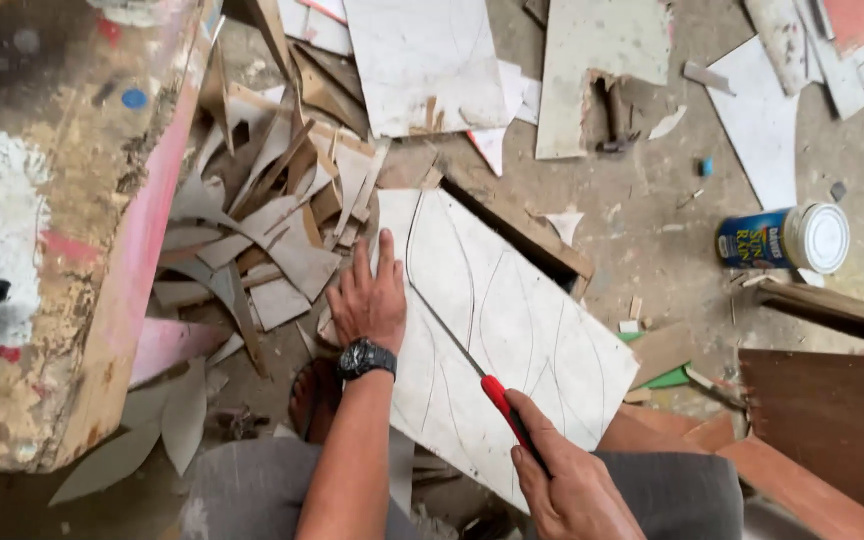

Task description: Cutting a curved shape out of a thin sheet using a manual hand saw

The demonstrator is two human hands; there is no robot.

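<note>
Now one left hand (367, 300) flat on one board (512, 330), right hand (572, 485) gripping one saw (482, 385)

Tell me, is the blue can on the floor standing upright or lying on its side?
Lying on its side. The blue can rests along the floor, its round white end facing right.

Dusty concrete floor (652, 230) is littered with board offcuts (262, 220); a paint-stained, battered tabletop (42, 250) is seen left.
</note>
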